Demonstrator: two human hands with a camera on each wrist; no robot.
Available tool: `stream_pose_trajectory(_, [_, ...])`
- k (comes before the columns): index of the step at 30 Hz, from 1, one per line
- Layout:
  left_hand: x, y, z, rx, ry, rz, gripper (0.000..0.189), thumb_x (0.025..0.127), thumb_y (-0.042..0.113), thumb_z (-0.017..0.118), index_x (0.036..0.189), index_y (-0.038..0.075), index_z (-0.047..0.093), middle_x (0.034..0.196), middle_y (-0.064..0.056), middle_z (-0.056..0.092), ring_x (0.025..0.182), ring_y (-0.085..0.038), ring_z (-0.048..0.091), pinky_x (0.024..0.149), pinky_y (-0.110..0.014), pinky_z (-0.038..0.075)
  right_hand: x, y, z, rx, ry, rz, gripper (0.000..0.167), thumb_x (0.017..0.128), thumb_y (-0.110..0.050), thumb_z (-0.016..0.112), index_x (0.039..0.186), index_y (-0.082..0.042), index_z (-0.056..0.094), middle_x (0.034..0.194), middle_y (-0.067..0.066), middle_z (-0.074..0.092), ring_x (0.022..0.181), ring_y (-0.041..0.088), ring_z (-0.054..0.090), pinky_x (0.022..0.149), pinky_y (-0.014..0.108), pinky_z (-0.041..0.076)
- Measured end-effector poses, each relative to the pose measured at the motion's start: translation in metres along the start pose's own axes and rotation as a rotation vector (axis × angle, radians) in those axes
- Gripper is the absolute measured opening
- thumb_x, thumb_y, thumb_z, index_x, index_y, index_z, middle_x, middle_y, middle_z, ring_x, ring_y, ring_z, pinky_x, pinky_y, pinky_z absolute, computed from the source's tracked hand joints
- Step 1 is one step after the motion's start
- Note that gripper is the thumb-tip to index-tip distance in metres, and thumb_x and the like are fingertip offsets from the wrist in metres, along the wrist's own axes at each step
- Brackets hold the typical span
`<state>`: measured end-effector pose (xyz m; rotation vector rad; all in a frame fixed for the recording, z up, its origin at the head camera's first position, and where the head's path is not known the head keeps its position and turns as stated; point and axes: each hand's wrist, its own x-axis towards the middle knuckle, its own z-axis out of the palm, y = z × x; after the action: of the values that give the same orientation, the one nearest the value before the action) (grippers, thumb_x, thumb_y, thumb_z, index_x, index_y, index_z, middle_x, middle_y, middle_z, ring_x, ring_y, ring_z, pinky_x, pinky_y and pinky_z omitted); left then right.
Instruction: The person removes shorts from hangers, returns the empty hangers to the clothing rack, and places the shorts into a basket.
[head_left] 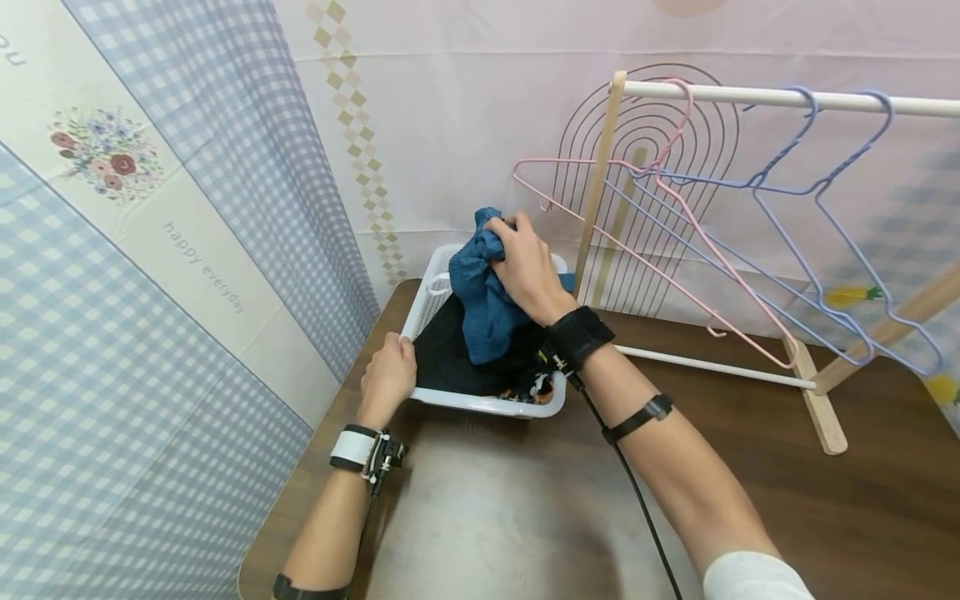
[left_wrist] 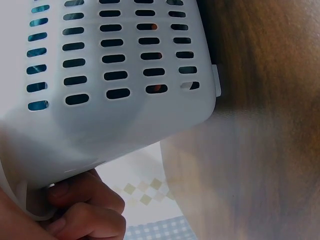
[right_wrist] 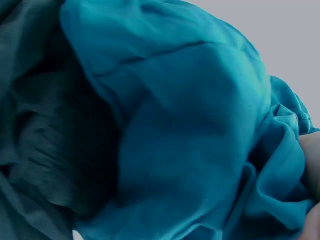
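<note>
A white plastic basket (head_left: 480, 402) with slotted walls stands on the table, holding black cloth (head_left: 446, 354) and a patterned piece (head_left: 542, 390) at its front right corner. My left hand (head_left: 388, 375) grips the basket's left rim; in the left wrist view its curled fingers (left_wrist: 92, 207) show below the slotted wall. Over the basket, my right hand (head_left: 528, 267) holds a bunched blue garment (head_left: 487, 308), part of which hangs down onto the black cloth. Blue folds (right_wrist: 175, 135) fill most of the right wrist view, with only a bit of the hand at its right edge.
Right of the basket stands a clothes rack (head_left: 750, 96) with wooden legs. A pink hanger (head_left: 678, 187) and blue hangers (head_left: 795, 242) hang from its bar. Behind it is a wire arch rack (head_left: 570, 150). Curtains (head_left: 225, 167) border the brown wooden table (head_left: 487, 517) at left.
</note>
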<state>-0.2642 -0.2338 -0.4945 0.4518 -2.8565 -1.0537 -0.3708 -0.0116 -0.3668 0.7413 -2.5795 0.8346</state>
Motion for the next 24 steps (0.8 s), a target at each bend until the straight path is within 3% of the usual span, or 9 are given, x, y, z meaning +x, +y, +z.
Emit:
stream_pose_trajectory(5, [-0.001, 0.0, -0.001, 0.001, 0.006, 0.001, 0.045, 0.113, 0.04, 0.027, 0.118, 0.005, 0.055, 0.105, -0.025, 0.068, 0.099, -0.049, 0.07, 0.075, -0.064, 0.052, -0.009, 0.009, 0.015, -0.008, -0.061, 0.005, 0.034, 0.103, -0.005, 0.067, 0.136, -0.013, 0.061, 0.137, 0.024, 0.05, 0.117, 0.044, 0.062, 0.097, 0.055, 0.055])
stream_pose_trajectory(10, [-0.002, -0.001, -0.002, 0.004, 0.004, 0.0, 0.044, 0.113, 0.04, 0.027, 0.117, 0.005, 0.054, 0.104, -0.025, 0.068, 0.099, -0.048, 0.07, 0.074, -0.064, 0.052, -0.017, 0.017, 0.029, -0.049, -0.126, 0.036, 0.046, 0.103, -0.009, 0.068, 0.146, -0.012, 0.054, 0.139, 0.026, 0.049, 0.12, 0.047, 0.06, 0.1, 0.058, 0.053])
stream_pose_trajectory(16, [-0.002, 0.0, -0.002, 0.005, 0.004, -0.01, 0.044, 0.113, 0.04, 0.027, 0.118, 0.005, 0.054, 0.104, -0.024, 0.067, 0.098, -0.048, 0.07, 0.075, -0.063, 0.052, -0.024, 0.023, 0.041, -0.116, -0.204, 0.064, 0.055, 0.105, -0.017, 0.063, 0.157, -0.013, 0.044, 0.141, 0.03, 0.048, 0.118, 0.05, 0.059, 0.09, 0.061, 0.056])
stream_pose_trajectory(19, [-0.002, 0.0, -0.002, 0.005, 0.0, -0.013, 0.045, 0.113, 0.04, 0.027, 0.118, 0.005, 0.053, 0.104, -0.023, 0.067, 0.098, -0.047, 0.07, 0.075, -0.063, 0.052, -0.026, 0.024, 0.047, -0.159, -0.261, 0.103, 0.059, 0.107, -0.022, 0.061, 0.161, -0.015, 0.038, 0.146, 0.03, 0.044, 0.121, 0.052, 0.057, 0.09, 0.062, 0.056])
stream_pose_trajectory(24, [0.0, 0.001, 0.0, 0.008, -0.007, -0.015, 0.044, 0.113, 0.04, 0.026, 0.118, 0.005, 0.053, 0.106, -0.024, 0.067, 0.101, -0.048, 0.069, 0.076, -0.064, 0.052, -0.029, 0.024, 0.056, -0.21, -0.387, 0.2, 0.064, 0.11, -0.029, 0.055, 0.167, -0.021, 0.026, 0.159, 0.029, 0.032, 0.135, 0.054, 0.047, 0.1, 0.066, 0.049])
